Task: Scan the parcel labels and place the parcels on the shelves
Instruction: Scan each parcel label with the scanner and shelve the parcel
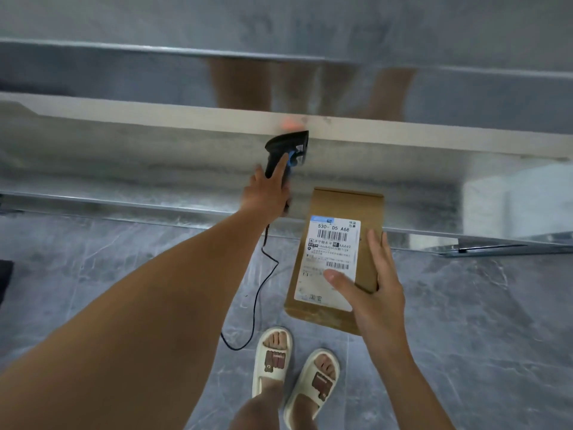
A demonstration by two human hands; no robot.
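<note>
Parcel point(338, 259): flat brown cardboard mailer, held out over the grey tiled floor point(465, 305), its far end at the near edge of the metal shelf point(155, 169). White shipping label point(331, 259) faces up, two barcodes readable.

Right hand point(376, 294) holds the parcel at its near right corner. Thumb lies across the lower part of the label, fingers extend along the right edge. Whether more fingers curl underneath, I cannot tell.

Left hand point(266, 193) grips the handle of a black scanner point(286, 153), forefinger stretched along its side. Scanner nose points far, at the pale front strip of the shelf, where a reddish glow shows; it is not aimed at the label. Its black cable point(262, 293) hangs down toward the floor.

Handling judgement:
- Likely light: one hand carries it by a corner with no sag visible.
- Stiff enough to stay flat when held at one end.
- Cardboard looks matte, so slipping seems unlikely; the label is glossier, so the bare board is the better place for the fingers.
- Thumb partly covers the label's lower text; both barcodes look uncovered.
- Contents unknown, fragility unknown.

Slippers point(294, 377) on the person's feet, near centre.
</note>
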